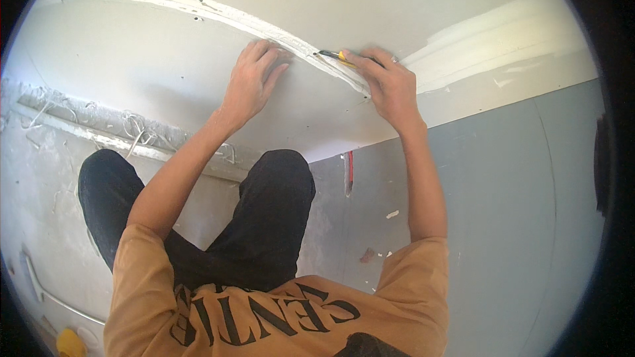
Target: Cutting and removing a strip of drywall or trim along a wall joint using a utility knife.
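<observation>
A long seam filled with white compound (245,21) runs across the pale wall board (344,0), with a ridged, rough surface. My right hand (390,82) grips a yellow and black utility knife (342,57), its dark tip touching or close to the seam. My left hand (254,76) rests against the board just beside the seam, to the left of the knife. Its fingers are bent, with the thumb apart from them. Whether its fingertips touch a loose edge of the seam, I cannot tell.
A broad band of cream compound (503,43) lies on the board at right, above a blue-grey surface (489,178). A red strip (350,166) shows below the board's edge. Pale curled scraps (135,129) lie along a long bar (92,133) on the floor. Something yellow (70,342) sits at lower left.
</observation>
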Tool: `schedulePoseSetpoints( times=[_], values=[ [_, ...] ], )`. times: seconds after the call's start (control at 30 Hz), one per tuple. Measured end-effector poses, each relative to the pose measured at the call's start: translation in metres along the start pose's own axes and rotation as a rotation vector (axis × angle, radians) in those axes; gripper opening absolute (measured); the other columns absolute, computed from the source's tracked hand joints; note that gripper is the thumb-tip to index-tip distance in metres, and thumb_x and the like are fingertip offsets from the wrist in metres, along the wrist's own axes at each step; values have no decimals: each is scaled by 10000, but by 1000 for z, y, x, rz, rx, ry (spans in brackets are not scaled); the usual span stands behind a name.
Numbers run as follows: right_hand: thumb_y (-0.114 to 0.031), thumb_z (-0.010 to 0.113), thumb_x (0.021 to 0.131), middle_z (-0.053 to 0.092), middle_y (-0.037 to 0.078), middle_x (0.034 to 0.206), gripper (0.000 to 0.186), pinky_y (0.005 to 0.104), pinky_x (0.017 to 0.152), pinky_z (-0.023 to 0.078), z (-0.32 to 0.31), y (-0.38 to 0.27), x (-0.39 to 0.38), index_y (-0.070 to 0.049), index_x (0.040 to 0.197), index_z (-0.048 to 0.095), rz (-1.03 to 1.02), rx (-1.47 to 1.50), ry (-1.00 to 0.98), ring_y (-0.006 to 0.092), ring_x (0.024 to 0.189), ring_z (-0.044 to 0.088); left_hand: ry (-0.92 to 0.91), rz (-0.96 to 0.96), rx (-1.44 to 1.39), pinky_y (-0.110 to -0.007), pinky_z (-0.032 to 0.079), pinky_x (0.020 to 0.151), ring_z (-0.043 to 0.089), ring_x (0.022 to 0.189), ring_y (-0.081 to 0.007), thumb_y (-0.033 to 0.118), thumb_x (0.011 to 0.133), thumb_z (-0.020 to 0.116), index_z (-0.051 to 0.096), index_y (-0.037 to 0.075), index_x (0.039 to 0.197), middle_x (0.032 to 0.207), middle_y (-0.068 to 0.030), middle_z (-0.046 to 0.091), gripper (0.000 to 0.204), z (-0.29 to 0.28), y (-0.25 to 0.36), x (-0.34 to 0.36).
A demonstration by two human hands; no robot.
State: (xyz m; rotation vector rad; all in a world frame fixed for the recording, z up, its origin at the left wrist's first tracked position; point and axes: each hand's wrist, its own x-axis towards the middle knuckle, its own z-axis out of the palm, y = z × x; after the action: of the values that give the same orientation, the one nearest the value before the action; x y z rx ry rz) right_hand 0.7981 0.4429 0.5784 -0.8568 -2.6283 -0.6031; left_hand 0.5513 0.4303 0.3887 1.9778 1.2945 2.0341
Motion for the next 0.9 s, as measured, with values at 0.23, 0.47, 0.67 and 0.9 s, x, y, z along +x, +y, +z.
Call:
schedulePoseSetpoints(
  times=[0.23,0.47,0.67,0.9],
  values=[
    [-45,721,951,701,-6,1062,444,392,724,586,-13,7,3,-282,1319,797,-125,-186,-167,237,897,704,1,-25,26,-481,538,1084,659,1244,-368,114,1001,771,766,46,1234,1263,-152,718,243,-11,1,8],
    [-18,720,910,711,-8,1082,523,381,737,581,-10,4,3,-291,1351,792,-47,15,-59,240,929,685,-29,-22,2,-485,528,1103,658,1251,-366,129,1001,774,771,80,1269,1282,-140,716,273,-9,4,8],
    [-11,723,883,717,-18,1124,559,382,736,592,-4,2,4,-300,1356,788,-79,-63,-51,242,932,679,-44,-12,-3,-474,520,1102,646,1247,-363,122,996,772,763,88,1297,1287,-134,707,303,2,13,5],
    [8,723,854,725,-29,1153,578,374,736,610,-8,1,12,-300,1338,791,-183,-250,-86,225,967,688,-38,16,46,-478,524,1097,644,1251,-363,110,989,777,757,95,1316,1290,-135,705,328,1,1,3]
  ],
)
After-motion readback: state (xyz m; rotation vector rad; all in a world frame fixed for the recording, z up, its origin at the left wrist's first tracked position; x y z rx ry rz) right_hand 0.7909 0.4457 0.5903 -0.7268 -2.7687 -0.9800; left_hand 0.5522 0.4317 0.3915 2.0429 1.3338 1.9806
